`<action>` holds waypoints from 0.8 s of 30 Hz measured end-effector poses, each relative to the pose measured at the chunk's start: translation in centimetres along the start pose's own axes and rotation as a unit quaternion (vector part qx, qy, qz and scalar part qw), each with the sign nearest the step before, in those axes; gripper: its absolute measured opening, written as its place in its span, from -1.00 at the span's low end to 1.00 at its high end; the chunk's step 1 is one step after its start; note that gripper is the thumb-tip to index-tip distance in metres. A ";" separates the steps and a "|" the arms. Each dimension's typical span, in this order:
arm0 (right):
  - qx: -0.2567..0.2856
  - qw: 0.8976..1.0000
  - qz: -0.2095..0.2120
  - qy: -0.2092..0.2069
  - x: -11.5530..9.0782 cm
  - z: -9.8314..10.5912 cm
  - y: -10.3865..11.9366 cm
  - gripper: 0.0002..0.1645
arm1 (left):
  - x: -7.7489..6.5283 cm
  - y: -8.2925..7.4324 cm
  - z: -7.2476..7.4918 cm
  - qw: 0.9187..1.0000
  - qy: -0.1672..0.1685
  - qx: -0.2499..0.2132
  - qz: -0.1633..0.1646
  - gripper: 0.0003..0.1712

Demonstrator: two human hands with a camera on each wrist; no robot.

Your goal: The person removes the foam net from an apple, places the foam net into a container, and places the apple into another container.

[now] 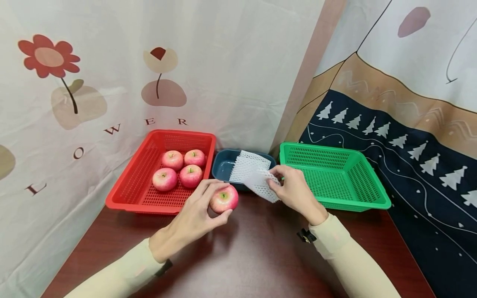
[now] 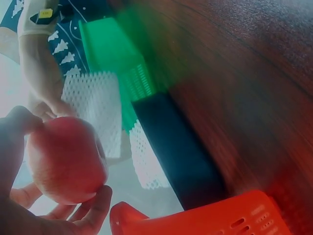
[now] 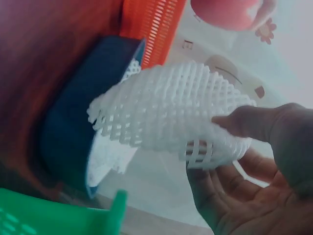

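My left hand (image 1: 199,211) grips a red-and-yellow apple (image 1: 225,198) between thumb and fingers, above the table in front of the red basket's right corner. In the left wrist view the same apple (image 2: 66,159) fills the grasp. A white foam net sleeve (image 3: 168,110) is pinched by my right hand (image 1: 292,188), its thumb on one side and fingers on the other. The sleeve hangs in front of the dark blue tray (image 1: 222,167), where more white foam netting (image 1: 244,162) lies. The held sleeve and the apple are apart.
At the left stands a red basket (image 1: 130,194) with several apples (image 1: 172,159) inside. A green basket (image 1: 372,178) is at the right, beside the blue tray. All rest on a dark reddish-brown table (image 1: 257,248) before a printed curtain (image 1: 238,74).
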State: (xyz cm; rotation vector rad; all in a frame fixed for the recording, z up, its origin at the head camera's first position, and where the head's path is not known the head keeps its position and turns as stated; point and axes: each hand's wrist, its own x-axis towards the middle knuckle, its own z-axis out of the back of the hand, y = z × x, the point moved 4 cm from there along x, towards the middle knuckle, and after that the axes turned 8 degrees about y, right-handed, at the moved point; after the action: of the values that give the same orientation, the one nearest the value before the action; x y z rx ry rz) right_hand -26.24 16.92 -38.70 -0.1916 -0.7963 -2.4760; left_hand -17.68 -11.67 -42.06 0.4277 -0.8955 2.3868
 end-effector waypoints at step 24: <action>-0.211 0.974 -0.003 -0.080 9.6 -4.4 0.8 -0.91 | -0.8 0.5 1.5 1.000 0.006 0.019 0.001 -0.19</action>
State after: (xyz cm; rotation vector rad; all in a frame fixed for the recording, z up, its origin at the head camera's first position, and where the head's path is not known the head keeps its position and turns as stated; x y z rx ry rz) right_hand -33.87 9.56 -39.14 -0.5470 -0.3195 -2.6317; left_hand -17.23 -13.33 -41.57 0.4274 -0.8465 2.4089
